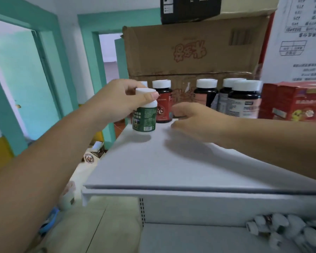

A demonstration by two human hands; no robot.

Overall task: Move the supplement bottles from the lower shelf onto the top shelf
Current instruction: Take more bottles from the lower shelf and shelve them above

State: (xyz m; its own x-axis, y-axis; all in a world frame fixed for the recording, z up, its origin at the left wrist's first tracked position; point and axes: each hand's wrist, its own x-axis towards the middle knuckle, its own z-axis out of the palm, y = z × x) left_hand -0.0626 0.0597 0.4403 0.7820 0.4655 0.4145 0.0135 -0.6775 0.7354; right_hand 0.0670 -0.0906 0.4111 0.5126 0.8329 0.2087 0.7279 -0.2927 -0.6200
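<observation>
We look down on a white top shelf point(171, 161) with a large worn cardboard box point(190, 52) stacked against its back. Below it, at the bottom right, the lower shelf point(190, 238) carries a blurred cluster of white-capped bottles point(285, 229) that are not yet moved. Red cartons point(295, 101) stand at the right end of the top shelf.

Along the back, in front of the box, stands a row of white-capped supplement bottles, among them a red-labelled bottle point(162, 105) and a dark bottle point(244, 101).

Our right hand point(193, 119) lies low over the shelf, fingers loosely extended toward the red-labelled bottle and holding nothing. We cannot tell whether they touch it.

Our left hand point(115, 101) pinches the green bottle point(144, 119) by its white cap point(145, 92), thumb across the front. The bottle hangs upright at the shelf's left edge, in front of the row, seemingly just above the surface, with a shadow beneath it.

The bottle looks like small, rigid plastic, and we judge it light enough for a cap pinch. Its smooth label could slip, so the cap or shoulder is the surer hold.
</observation>
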